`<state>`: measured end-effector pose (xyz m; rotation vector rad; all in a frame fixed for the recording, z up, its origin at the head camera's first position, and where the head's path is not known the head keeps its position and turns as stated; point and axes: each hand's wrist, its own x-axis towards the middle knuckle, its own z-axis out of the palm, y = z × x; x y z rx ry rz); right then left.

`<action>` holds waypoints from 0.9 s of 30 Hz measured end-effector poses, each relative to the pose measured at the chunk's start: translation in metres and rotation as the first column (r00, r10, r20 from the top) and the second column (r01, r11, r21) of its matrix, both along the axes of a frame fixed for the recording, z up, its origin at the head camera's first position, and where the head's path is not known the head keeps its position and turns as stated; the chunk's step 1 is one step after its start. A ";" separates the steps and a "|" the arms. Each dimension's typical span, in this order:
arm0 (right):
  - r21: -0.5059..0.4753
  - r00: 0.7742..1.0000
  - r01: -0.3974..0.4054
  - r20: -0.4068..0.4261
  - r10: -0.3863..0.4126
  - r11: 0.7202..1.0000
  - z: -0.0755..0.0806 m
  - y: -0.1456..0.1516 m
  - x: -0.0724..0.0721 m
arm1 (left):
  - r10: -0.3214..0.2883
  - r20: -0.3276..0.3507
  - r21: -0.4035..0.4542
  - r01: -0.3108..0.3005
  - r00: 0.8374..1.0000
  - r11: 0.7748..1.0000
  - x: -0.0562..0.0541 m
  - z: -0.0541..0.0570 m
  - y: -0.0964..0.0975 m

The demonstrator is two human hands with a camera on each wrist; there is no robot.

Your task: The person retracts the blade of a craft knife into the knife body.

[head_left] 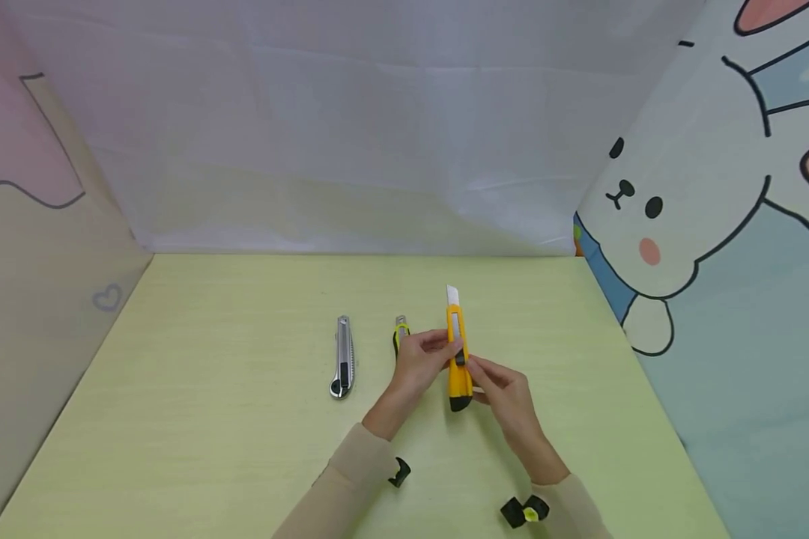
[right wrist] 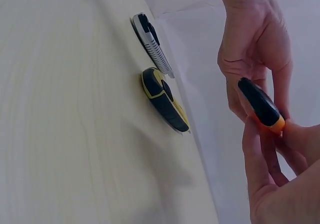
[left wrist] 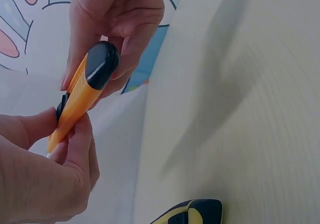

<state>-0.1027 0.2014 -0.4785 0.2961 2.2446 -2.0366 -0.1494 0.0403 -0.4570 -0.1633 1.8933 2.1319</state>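
A yellow utility knife with a black end cap is held up above the table, its pale blade extended and pointing away. My left hand pinches it from the left, the thumb at the black slider. From the right, my right hand pinches the lower handle between thumb and fingers. In the left wrist view the black end cap faces the camera; the blade is mostly hidden there. A black-and-yellow utility knife lies on the table, partly covered by my left hand in the head view.
Left of the hands, a silver utility knife lies on the pale yellow table. A white sheet hangs behind the table's far edge. A printed cloth with a cartoon rabbit stands along the right side.
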 end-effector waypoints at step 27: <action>-0.045 1.000 0.028 0.005 -0.028 0.999 -0.004 -0.001 0.000 | 0.024 0.014 -0.023 -0.024 1.000 0.999 0.001 -0.001 0.004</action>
